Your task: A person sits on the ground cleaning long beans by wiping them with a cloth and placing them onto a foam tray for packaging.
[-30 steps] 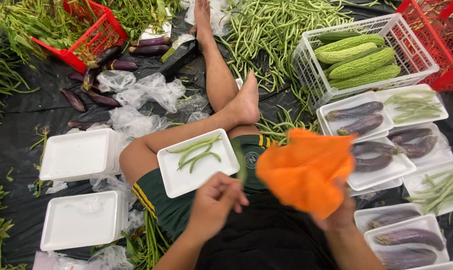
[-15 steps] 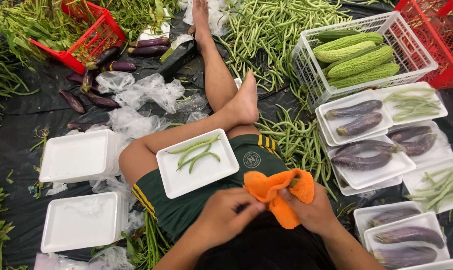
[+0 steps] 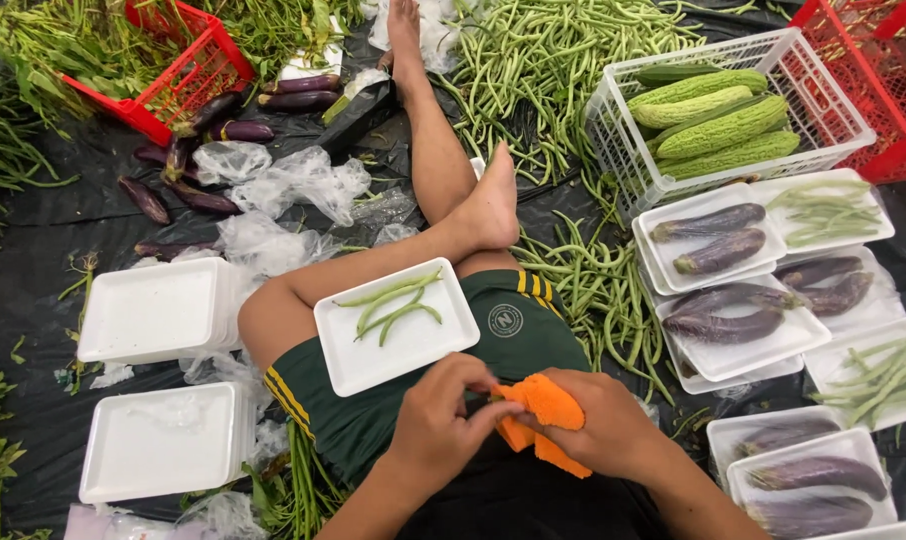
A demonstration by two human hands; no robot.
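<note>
Both hands meet over the lap and pinch a bunched orange cloth (image 3: 545,418). The left hand (image 3: 443,415) and right hand (image 3: 601,430) each have a tight grip on it. A white tray (image 3: 443,345) of green beans (image 3: 393,305) rests on the thigh, close enough to reach, I think.

Your left hand (image 3: 443,415) and right hand (image 3: 598,430) grip an orange cloth (image 3: 543,415) that looks soft, fuzzy and matt. The white tray (image 3: 398,330) on your thigh looks like smooth, matt foam. Your green shorts (image 3: 523,335) are smooth knitted fabric. The eggplants (image 3: 723,250) have glossy skin, partly under shiny clear film. The white basket (image 3: 643,175) is hard plastic mesh. The ground sheet (image 3: 43,235) is black, slightly shiny plastic.
</note>
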